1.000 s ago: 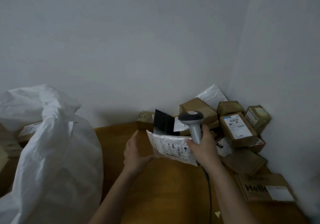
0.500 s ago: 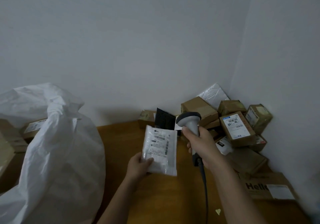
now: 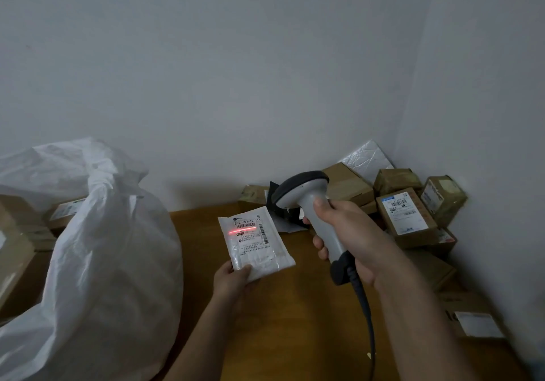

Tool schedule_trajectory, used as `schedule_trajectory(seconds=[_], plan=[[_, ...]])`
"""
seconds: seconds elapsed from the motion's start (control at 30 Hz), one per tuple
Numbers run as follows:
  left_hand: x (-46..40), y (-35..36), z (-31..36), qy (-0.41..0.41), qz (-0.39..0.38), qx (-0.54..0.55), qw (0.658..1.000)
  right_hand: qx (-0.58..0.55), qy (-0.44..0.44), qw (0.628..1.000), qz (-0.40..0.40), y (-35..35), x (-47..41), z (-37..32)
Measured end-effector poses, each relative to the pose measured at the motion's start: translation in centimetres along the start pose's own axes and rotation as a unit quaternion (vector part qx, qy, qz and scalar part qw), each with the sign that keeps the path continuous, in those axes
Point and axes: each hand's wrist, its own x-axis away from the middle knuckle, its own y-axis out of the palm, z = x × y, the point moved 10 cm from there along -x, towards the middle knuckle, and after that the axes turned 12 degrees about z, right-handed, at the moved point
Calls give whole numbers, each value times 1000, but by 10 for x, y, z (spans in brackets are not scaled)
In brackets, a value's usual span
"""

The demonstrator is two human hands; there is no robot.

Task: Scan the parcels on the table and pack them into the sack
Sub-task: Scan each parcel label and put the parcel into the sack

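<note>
My left hand (image 3: 233,280) holds a flat white plastic parcel (image 3: 255,245) by its near corner, label side up, above the wooden table (image 3: 295,336). A red scan line lies across the barcode near the label's top. My right hand (image 3: 348,239) grips the handle of a grey barcode scanner (image 3: 306,201), its head pointed down and left at the parcel. The scanner's dark cable trails down toward me. A large white sack (image 3: 97,262) stands at the left, its mouth rumpled.
Several cardboard boxes (image 3: 404,212) with labels and a white bubble mailer (image 3: 365,156) are piled in the right corner against the wall. A black packet (image 3: 277,201) lies behind the scanner. More boxes (image 3: 17,248) sit behind the sack at the left.
My left hand took the white parcel and turned its label up. My right hand let go of the parcel, raised the scanner and aimed it; a red line now crosses the barcode.
</note>
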Motion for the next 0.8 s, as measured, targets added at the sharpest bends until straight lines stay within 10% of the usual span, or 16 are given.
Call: schedule_trajectory(seconds=[0.8], plan=[[13, 16, 6, 34, -5, 8, 999, 45, -74, 995, 39, -3, 35, -37]])
